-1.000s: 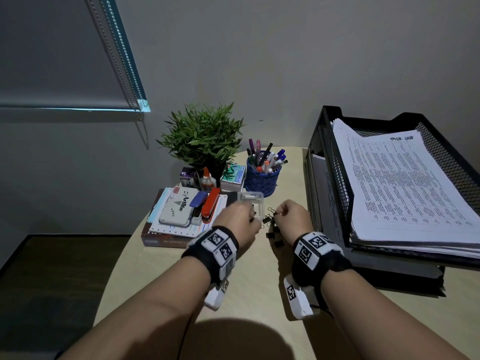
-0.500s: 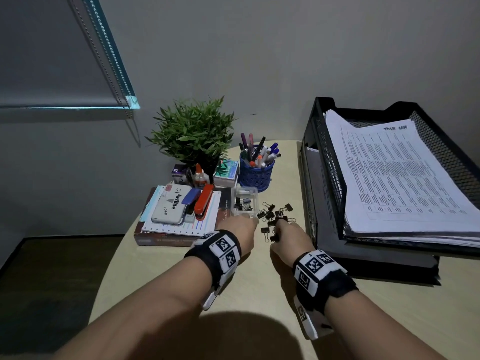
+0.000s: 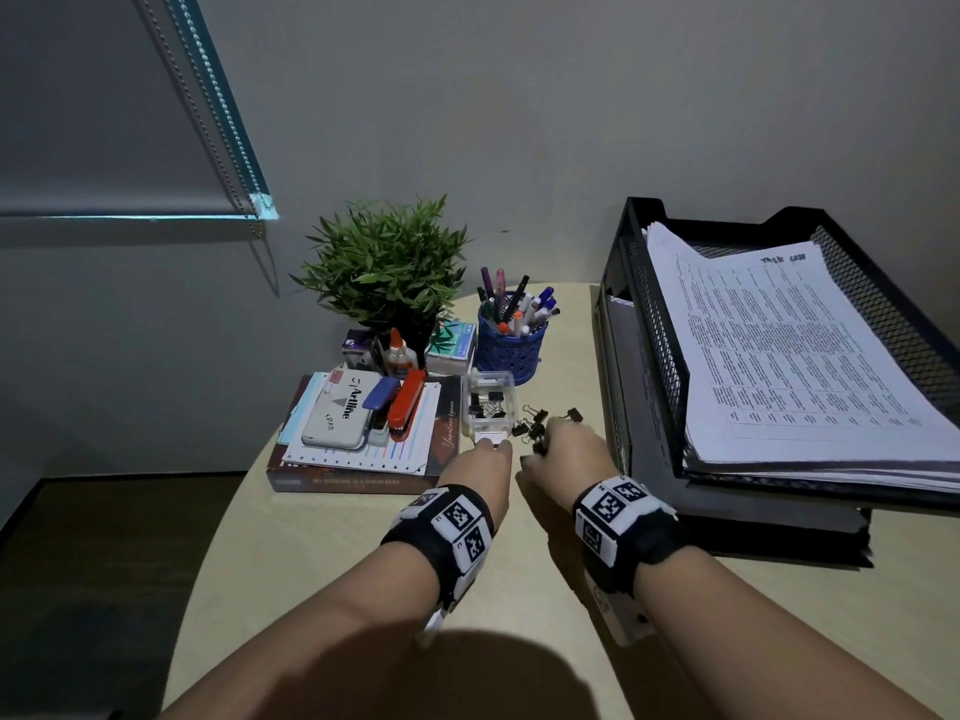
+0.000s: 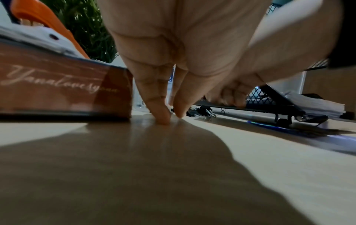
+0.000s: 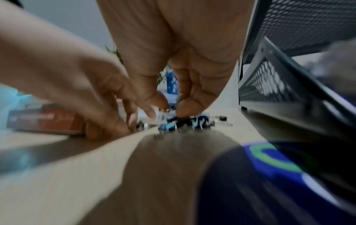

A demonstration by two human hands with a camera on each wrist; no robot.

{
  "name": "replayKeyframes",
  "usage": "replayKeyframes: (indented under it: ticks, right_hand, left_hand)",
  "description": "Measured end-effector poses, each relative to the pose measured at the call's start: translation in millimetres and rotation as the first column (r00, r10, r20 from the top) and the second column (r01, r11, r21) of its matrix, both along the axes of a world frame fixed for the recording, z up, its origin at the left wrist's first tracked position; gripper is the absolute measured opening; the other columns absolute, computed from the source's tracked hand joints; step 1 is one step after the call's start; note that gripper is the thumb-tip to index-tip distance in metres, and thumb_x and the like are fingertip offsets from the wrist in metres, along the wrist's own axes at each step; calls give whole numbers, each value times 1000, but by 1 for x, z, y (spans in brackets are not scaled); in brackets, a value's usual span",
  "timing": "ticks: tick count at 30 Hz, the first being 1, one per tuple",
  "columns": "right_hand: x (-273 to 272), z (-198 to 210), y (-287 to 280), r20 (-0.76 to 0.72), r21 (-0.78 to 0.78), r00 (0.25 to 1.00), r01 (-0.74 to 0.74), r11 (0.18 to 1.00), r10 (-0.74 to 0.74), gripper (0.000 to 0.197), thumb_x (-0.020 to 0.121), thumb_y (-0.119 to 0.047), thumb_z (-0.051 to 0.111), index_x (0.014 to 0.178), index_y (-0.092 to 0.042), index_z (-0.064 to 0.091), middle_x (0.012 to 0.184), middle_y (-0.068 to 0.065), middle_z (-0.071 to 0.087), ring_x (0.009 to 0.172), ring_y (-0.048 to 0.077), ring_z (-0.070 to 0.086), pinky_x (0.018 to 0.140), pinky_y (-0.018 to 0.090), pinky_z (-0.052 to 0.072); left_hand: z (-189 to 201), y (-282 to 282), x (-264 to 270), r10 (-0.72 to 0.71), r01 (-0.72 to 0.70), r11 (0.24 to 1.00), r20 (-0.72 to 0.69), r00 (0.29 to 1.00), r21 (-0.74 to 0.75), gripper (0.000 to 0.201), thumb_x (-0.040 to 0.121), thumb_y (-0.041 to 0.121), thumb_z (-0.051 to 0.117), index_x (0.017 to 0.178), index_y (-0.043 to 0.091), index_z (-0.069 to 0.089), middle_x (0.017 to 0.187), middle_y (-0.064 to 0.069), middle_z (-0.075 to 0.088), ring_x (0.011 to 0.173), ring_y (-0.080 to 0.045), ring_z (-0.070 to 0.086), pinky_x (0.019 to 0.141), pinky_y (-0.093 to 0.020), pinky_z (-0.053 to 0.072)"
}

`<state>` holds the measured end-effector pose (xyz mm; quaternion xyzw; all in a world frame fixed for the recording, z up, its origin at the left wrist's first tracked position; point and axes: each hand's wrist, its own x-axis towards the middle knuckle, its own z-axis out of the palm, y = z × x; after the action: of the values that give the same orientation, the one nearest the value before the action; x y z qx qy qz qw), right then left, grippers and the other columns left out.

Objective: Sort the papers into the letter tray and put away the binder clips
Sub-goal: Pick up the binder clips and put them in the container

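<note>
A small clear plastic box (image 3: 488,402) with a few binder clips inside stands on the table beside the book stack. A heap of loose black binder clips (image 3: 535,426) lies just right of it. My left hand (image 3: 491,445) rests with straight fingertips (image 4: 162,117) on the table at the box's near edge. My right hand (image 3: 545,439) is down on the heap, thumb and finger pinching one binder clip (image 5: 169,111) among the others (image 5: 185,123). The black mesh letter tray (image 3: 649,304) at the right holds a thick stack of printed papers (image 3: 779,356).
A book stack (image 3: 363,459) carrying a stamp pad (image 3: 340,413) and staplers sits left of the box. Behind are a potted plant (image 3: 384,267), a glue bottle (image 3: 397,350) and a blue pen cup (image 3: 511,340). The tray's lower tier (image 3: 639,407) borders the clips closely.
A second ago my left hand held the clear box up and my right hand was beside it. The box now stands on the table, and my right hand has dropped onto the clip heap.
</note>
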<state>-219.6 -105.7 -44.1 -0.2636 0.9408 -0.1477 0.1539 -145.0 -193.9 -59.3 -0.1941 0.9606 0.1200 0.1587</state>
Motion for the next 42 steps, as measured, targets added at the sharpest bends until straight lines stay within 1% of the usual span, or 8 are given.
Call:
replayKeyframes:
  ticks: [4, 7, 13, 19, 26, 35, 38, 42]
  right_hand:
    - [-10, 28, -24, -26, -321, 999, 20, 947, -29, 12, 83, -21, 59, 87, -10, 54, 90, 10, 62, 83, 27, 56, 69, 30, 43]
    - [-16, 34, -38, 12, -405, 1000, 10, 914, -6, 13, 83, -17, 58, 95, -10, 58, 95, 10, 63, 89, 27, 57, 78, 34, 48]
    - [-20, 16, -21, 55, -237, 997, 71, 969, -60, 16, 84, -12, 57, 100, -8, 59, 97, 12, 65, 89, 30, 60, 78, 35, 50]
    - [3, -19, 6, 106, 12, 985, -136, 991, 134, 27, 82, -13, 59, 109, -15, 60, 113, 9, 56, 100, 28, 57, 79, 27, 41]
    - [10, -26, 2, 52, 88, 989, -141, 986, 137, 23, 84, -13, 54, 106, -7, 59, 110, 14, 57, 99, 31, 58, 79, 31, 45]
    - [-9, 24, -27, -56, -356, 997, -61, 932, 44, 13, 86, -19, 57, 96, -11, 57, 99, 7, 59, 90, 24, 55, 76, 31, 44]
    - [-18, 22, -34, -53, -319, 998, -36, 947, 20, 23, 90, -20, 54, 110, -9, 57, 111, 11, 59, 100, 28, 56, 84, 34, 44]
    - [-23, 5, -15, -11, -111, 998, 56, 992, -58, 33, 89, -10, 52, 122, -8, 49, 125, 14, 47, 115, 31, 47, 94, 36, 40]
  left_hand:
    - [-2, 0, 3, -32, 32, 999, 8, 999, -16, 39, 86, -1, 47, 124, 7, 47, 123, -14, 45, 104, -33, 58, 85, -39, 49]
    - [-4, 1, 4, -15, 15, 1000, 11, 1000, -7, 46, 85, 0, 50, 130, 7, 42, 125, -14, 45, 106, -33, 58, 85, -38, 49]
    - [-10, -1, 1, 20, -22, 999, 78, 997, 23, 60, 85, -2, 49, 140, 9, 27, 131, -16, 43, 113, -34, 55, 89, -39, 49]
    - [-7, -1, 2, 24, -24, 1000, 1, 1000, -19, 38, 88, 1, 48, 126, 5, 44, 125, -15, 50, 111, -31, 57, 89, -36, 48]
    - [-8, 1, -4, -10, 14, 998, 61, 998, -57, 23, 90, 8, 50, 112, 4, 55, 116, -14, 59, 106, -29, 60, 85, -33, 50]
    - [-11, 0, -3, -74, 82, 993, 91, 993, -83, 24, 95, 11, 42, 116, 4, 51, 116, -14, 59, 106, -29, 61, 85, -36, 49]
    - [-5, -1, -1, -35, 42, 995, 78, 996, -92, 25, 95, 15, 42, 116, 5, 50, 117, -13, 59, 106, -29, 61, 85, -36, 48]
    - [21, -12, -7, 75, -79, 996, -137, 988, -29, 23, 93, 22, 44, 110, 8, 50, 106, -11, 60, 98, -29, 61, 77, -34, 47]
